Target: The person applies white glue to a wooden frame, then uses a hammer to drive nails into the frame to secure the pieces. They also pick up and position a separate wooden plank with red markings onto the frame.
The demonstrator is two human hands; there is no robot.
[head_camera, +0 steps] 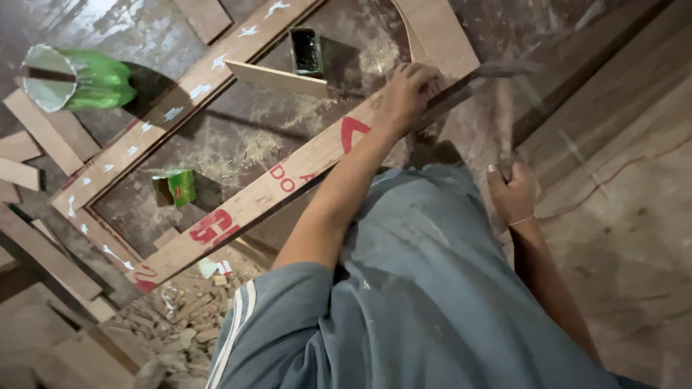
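My left hand point(407, 90) presses with closed fingers on the near rail of a wooden frame point(252, 202) that lies flat and carries red printed marks. Whether it pinches something small there cannot be told. My right hand point(512, 194) is lower right, closed around the wooden handle of a hammer point(504, 122). The hammer is blurred by motion, and its head is up near my left hand. My blue-grey shirt fills the lower middle of the view.
A green bucket point(76, 78) lies on its side at upper left. A small green box point(176, 187) and a dark tin point(308, 52) sit inside the frame, with a loose wood strip point(277, 78). Wood offcuts point(180, 317) and planks point(43, 252) lie at lower left.
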